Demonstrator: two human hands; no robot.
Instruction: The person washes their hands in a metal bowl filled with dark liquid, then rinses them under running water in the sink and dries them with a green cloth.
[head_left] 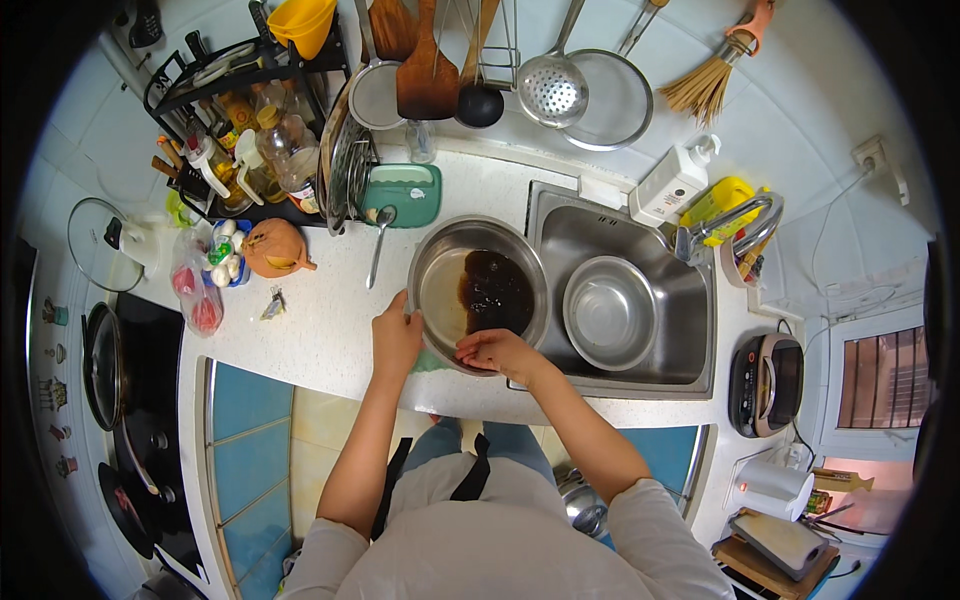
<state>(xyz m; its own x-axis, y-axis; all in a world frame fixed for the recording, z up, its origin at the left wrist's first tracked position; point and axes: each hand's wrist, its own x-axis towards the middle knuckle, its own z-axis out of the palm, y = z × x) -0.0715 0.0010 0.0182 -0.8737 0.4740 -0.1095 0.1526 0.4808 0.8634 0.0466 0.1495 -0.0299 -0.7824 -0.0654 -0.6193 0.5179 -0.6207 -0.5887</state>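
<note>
A round steel pot [437, 292] stands on the counter at the left of the sink, holding dark brown liquid [497, 290] toward its right side. My left hand [398, 335] grips the pot's left rim. My right hand [495, 352] is over the near inside edge of the pot, just below the liquid, its fingers curled together; what they hold, if anything, is hidden. A green cloth [432, 362] lies under the pot's front. A spoon [378, 255] rests to the left.
The steel sink [686, 330] holds a steel bowl [610, 300]. Behind are a green tray [410, 205] and hanging utensils [425, 85]. An onion [268, 250] and bags [198, 295] sit left, beside the cooktop [160, 400]. A black appliance [760, 385] stands right.
</note>
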